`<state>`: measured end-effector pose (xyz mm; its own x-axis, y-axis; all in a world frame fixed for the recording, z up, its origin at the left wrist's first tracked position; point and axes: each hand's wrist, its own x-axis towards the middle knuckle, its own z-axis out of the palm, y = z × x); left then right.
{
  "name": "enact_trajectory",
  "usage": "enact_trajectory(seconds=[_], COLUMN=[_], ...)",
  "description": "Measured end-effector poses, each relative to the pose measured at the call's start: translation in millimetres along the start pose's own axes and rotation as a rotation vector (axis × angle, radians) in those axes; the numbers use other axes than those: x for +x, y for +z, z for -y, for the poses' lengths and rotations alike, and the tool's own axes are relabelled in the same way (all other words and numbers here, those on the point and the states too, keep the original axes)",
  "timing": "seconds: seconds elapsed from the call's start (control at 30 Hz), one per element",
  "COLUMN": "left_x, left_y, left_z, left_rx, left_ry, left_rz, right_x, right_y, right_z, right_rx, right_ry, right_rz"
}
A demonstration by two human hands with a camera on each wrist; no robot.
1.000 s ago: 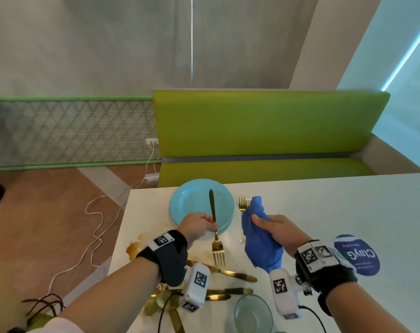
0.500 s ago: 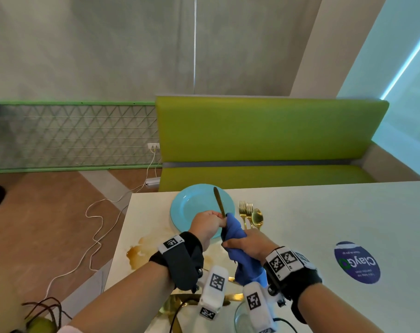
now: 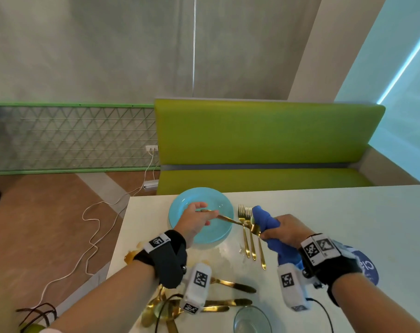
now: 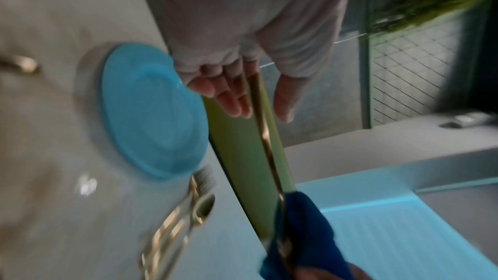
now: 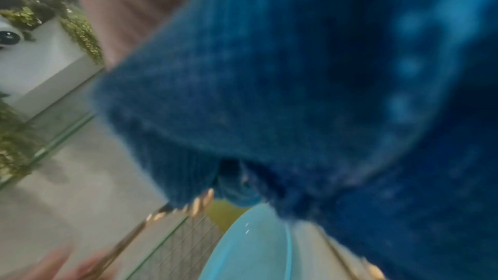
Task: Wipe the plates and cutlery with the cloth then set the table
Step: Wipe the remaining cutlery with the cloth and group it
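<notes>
My left hand pinches the handle of a gold fork above the light blue plate. The fork lies almost level and points right. At its tine end my right hand grips the blue cloth wrapped round it. In the left wrist view the fork runs from my left hand into the cloth, beside the plate. The cloth fills the right wrist view, with gold tines showing under it.
Two gold forks and a spoon lie side by side right of the plate. More gold cutlery and a glass bowl sit at the near edge. A brown spill marks the left edge. A green bench stands behind.
The fork has swung from upright to nearly level. My right hand has slid the cloth rightward along it to the tine end, and my hands are now apart.
</notes>
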<state>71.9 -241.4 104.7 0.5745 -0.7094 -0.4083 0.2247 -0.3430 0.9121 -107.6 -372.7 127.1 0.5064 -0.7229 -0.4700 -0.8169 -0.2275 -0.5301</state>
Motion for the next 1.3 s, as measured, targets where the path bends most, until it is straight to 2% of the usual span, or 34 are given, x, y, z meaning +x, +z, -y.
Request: enact_trajectory(seconds=[0.07, 0.17, 0.27, 0.3, 0.37, 0.43, 0.5, 0.53, 0.6, 0.7, 0.77, 0.87, 1.03, 1.17, 1.3], left_x=[2.8, 1.5, -1.0, -1.3, -2.0, -4.4, -11.3, -15.2, -22.3, -31.9, -38.2, -45.4, -43.9, -50.2, -45.1], left_y=[-9.9, -9.1, -5.2, -4.2, -1.7, -0.4, 4.2, 7.7, 18.2, 40.5, 53.9, 66.6, 65.4, 69.0, 68.4], left_z=[-5.8, -10.3, -11.5, -10.3, -5.1, 1.5, 3.4, 3.0, 0.7, 0.0, 2.0, 2.4, 7.4, 9.0, -0.6], left_rx=[0.237, 0.738, 0.918, 0.904, 0.785, 0.522, 0.24, 0.148, 0.05, 0.02, 0.029, -0.047, -0.097, -0.082, -0.111], left_ry=[0.108, 0.246, 0.265, 0.244, 0.172, 0.07, -0.024, -0.065, -0.106, -0.085, -0.062, -0.04, -0.024, -0.014, -0.005], left_rz=[0.046, 0.171, 0.237, 0.248, 0.238, 0.183, 0.137, 0.127, 0.117, 0.154, 0.18, 0.215, 0.169, 0.204, 0.152], right_x=[1.8, 4.6, 4.9, 3.8, 5.8, 10.3, 10.2, 9.1, 7.6, 6.8, 8.1, 8.1, -2.7, 8.0, 5.2], right_y=[-13.2, -23.4, -25.8, -26.1, -27.2, -26.4, -21.8, -17.1, -2.7, 22.7, 28.5, 27.2, 39.8, 24.1, 31.5], right_z=[-1.2, -0.3, 0.2, 0.6, -2.7, -9.9, -12.5, -11.8, -5.7, 11.9, 24.4, 36.5, 39.1, 36.7, 39.4], right_rx=[-0.095, -0.121, -0.054, 0.057, 0.304, 0.59, 0.887, 0.995, 1.084, 1.121, 1.105, 1.051, 0.674, 0.677, 0.631], right_ry=[-0.022, -0.049, -0.057, -0.058, -0.015, 0.082, 0.12, 0.11, 0.102, 0.078, 0.05, 0.003, -0.05, -0.004, -0.055], right_rz=[0.024, 0.025, -0.023, -0.092, -0.336, -0.503, -0.443, -0.359, -0.218, -0.105, -0.08, -0.115, -0.166, -0.306, -0.218])
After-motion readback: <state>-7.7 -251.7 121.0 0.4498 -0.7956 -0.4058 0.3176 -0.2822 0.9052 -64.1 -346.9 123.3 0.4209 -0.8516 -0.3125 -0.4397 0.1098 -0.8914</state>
